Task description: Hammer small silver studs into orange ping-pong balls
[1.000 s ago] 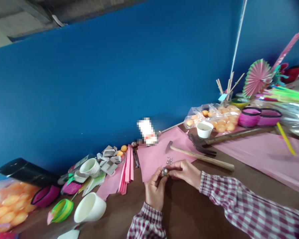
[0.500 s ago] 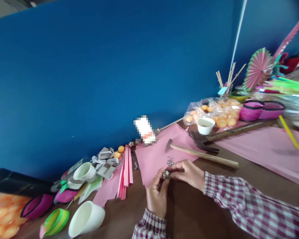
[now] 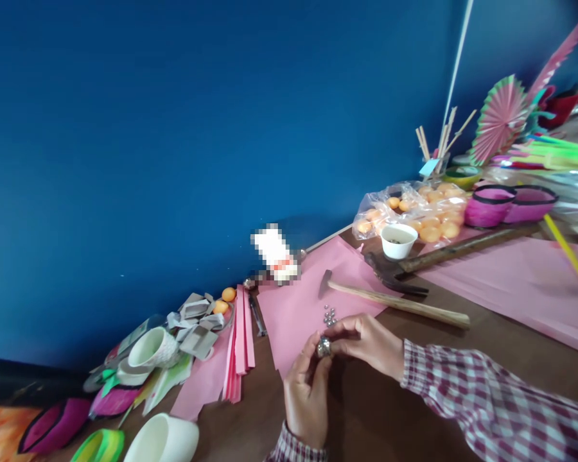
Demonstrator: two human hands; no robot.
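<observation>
Both my hands meet over the brown table near the bottom middle. My left hand [image 3: 304, 398] and my right hand [image 3: 368, 343] pinch one small round silvery object [image 3: 324, 347] between their fingertips. Just beyond them a little heap of small metal beads [image 3: 329, 316] lies on a pink paper sheet [image 3: 298, 308]. A small hammer with a wooden handle [image 3: 395, 304] rests to the right of the beads.
A larger dark hammer [image 3: 399, 273], a white cup [image 3: 398, 240] and a bag of orange balls [image 3: 414, 212] sit further right, with pink baskets [image 3: 510, 204] and paper fans [image 3: 498, 119] behind. At left lie folded pink paper strips [image 3: 238, 343], grey card pieces [image 3: 195, 321] and white cups [image 3: 149, 350].
The view has tipped slightly downward and left, so things sit lower-left in frame. My hands stay together on the small silvery object with little movement.
</observation>
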